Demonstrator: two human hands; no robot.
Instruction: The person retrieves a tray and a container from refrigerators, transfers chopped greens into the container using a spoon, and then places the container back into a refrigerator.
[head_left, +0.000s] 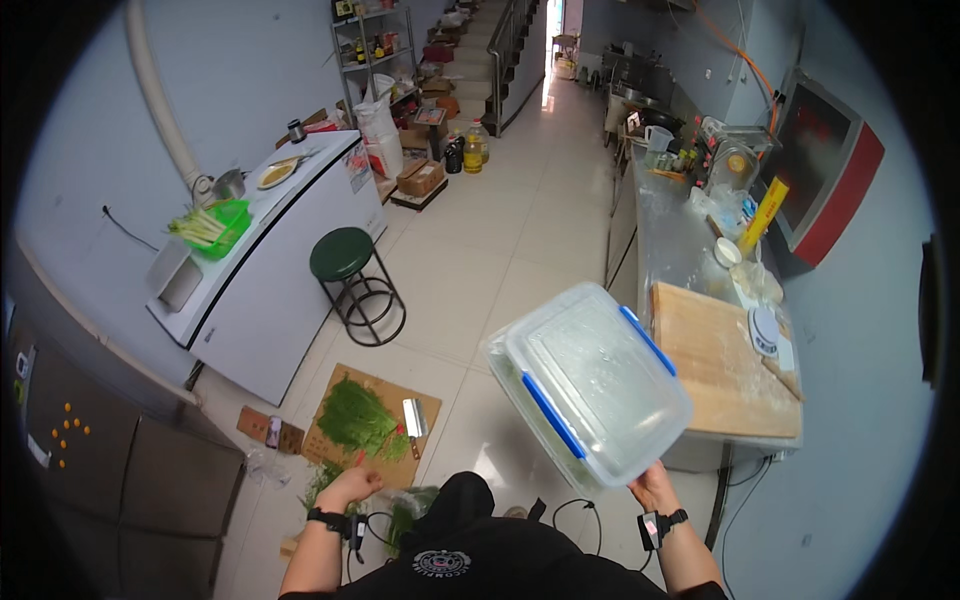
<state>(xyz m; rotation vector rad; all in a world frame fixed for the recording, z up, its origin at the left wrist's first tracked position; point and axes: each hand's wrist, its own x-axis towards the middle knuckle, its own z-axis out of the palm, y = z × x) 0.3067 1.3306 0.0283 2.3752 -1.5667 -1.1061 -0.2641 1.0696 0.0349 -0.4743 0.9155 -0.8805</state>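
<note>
A translucent plastic storage box (592, 382) with blue latches on its lid is in my right hand (654, 484), gripped at its near corner and tilted above the floor. My left hand (358, 484) has its fingers curled, and whether it holds anything is unclear. It hovers over the near edge of a flattened cardboard sheet (424, 382). On that sheet lie a heap of leafy green herbs (352, 412) and a cleaver (414, 420) with a wooden handle. More greens (322, 480) lie beside my left forearm, and bagged greens (405, 517) are close to my leg.
A round green stool (342, 253) stands beyond the cardboard. To the left is a white chest freezer (277, 300) bearing a green basket (236, 229). At right, a steel counter (664, 225) carries a wooden board (712, 360) and a kitchen scale (764, 330). Cables hang near my wrists.
</note>
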